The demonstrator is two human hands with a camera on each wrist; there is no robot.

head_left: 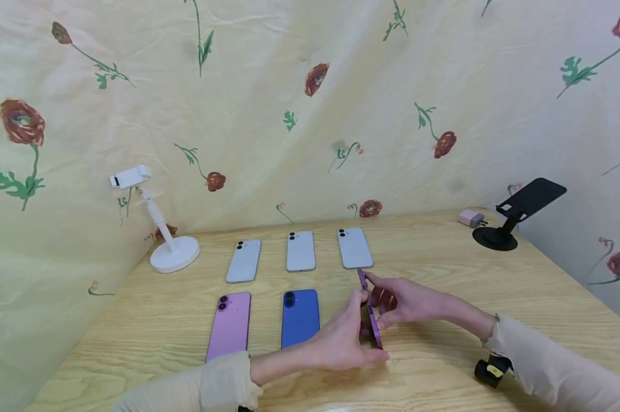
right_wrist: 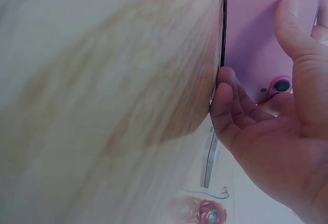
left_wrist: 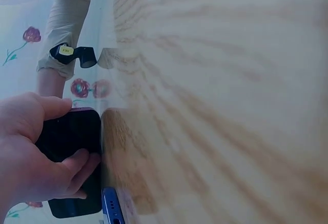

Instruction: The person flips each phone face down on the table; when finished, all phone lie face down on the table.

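Observation:
A pink-purple smartphone [head_left: 370, 312] stands on its long edge on the table, held between both hands. My left hand [head_left: 341, 337] grips it from the screen side; in the left wrist view the thumb is at one end and fingers lie against the black screen [left_wrist: 77, 137]. My right hand [head_left: 408, 300] holds it from the back side. The right wrist view shows that thumb on the pink back [right_wrist: 256, 34], with other fingers near the camera end and table. Left of the hands lie a blue smartphone [head_left: 299, 317] and another pink-purple smartphone [head_left: 230, 323], both back up.
Three white smartphones [head_left: 301, 252] lie back up in a row behind. A white phone stand [head_left: 175, 254] is at the back left. At the back right are a black phone stand [head_left: 531, 200] and a pink charger plug [head_left: 471, 218]. Floral cloth [head_left: 258, 114] hangs behind the table [head_left: 433, 246].

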